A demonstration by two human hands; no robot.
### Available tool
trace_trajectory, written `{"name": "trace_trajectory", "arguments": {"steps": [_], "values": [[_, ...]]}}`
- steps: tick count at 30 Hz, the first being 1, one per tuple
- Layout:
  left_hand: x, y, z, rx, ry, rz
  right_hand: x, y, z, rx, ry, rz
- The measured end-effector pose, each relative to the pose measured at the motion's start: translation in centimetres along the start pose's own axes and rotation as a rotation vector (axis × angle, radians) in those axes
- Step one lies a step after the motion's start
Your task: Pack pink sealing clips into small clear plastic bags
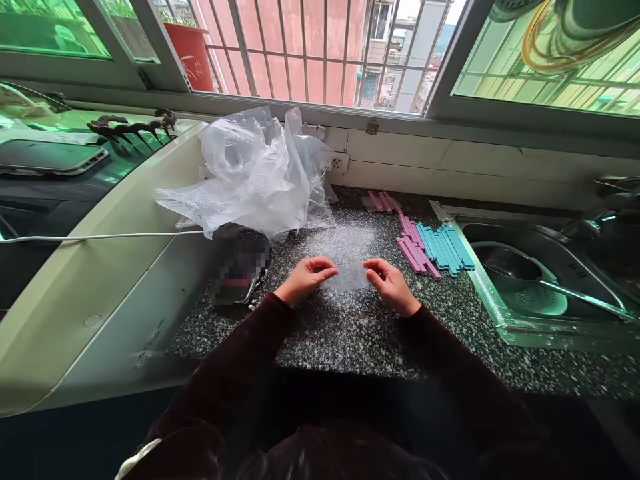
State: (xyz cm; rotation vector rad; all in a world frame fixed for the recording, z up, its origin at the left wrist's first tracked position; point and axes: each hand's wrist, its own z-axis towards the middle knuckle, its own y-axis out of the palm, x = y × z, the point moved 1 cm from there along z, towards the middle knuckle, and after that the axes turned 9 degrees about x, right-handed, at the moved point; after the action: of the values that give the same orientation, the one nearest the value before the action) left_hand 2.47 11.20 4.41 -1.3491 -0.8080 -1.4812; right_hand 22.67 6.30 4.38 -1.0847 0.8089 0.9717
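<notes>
Between my two hands a small clear plastic bag [351, 277] is stretched above the speckled countertop [345, 333]. My left hand [309, 277] pinches its left edge between thumb and fingers. On the opposite edge, my right hand [390, 285] grips in the same way. Right of my hands lie several pink strips [417, 257] in a loose group. Several blue strips [445, 248] lie against them, close to the sink. A few more pink strips [384, 202] rest farther back near the wall.
A heap of clear plastic bags [260, 177] stands at the back left, with a blurred dark object [240, 273] in front. On the right is a sink [550, 327] holding a pan [510, 261]. A white cable [105, 237] runs across the left side. Behind is a barred window.
</notes>
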Motion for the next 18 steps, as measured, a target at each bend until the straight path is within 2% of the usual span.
{"name": "trace_trajectory", "arguments": {"steps": [2, 5, 9, 11, 16, 18], "values": [[-0.07, -0.15, 0.09, 0.058, 0.035, -0.031, 0.03, -0.04, 0.05, -0.062, 0.008, -0.019], [-0.15, -0.31, 0.21, 0.081, 0.062, -0.042, 0.02, 0.20, 0.00, -0.125, 0.018, -0.066], [-0.09, -0.41, 0.23, 0.061, 0.013, -0.023, -0.09, 0.51, -0.13, -0.052, -0.001, -0.027], [0.10, -0.46, 0.15, -0.002, -0.034, 0.005, -0.20, 0.38, -0.11, -0.022, -0.018, -0.015], [0.61, -0.29, -0.30, -0.344, -0.120, 0.059, -0.66, -0.31, 0.00, -0.049, -0.061, -0.047], [0.60, -0.18, -0.40, -0.360, -0.121, 0.062, -0.80, -0.40, -0.02, -0.082, -0.072, -0.066]]}}
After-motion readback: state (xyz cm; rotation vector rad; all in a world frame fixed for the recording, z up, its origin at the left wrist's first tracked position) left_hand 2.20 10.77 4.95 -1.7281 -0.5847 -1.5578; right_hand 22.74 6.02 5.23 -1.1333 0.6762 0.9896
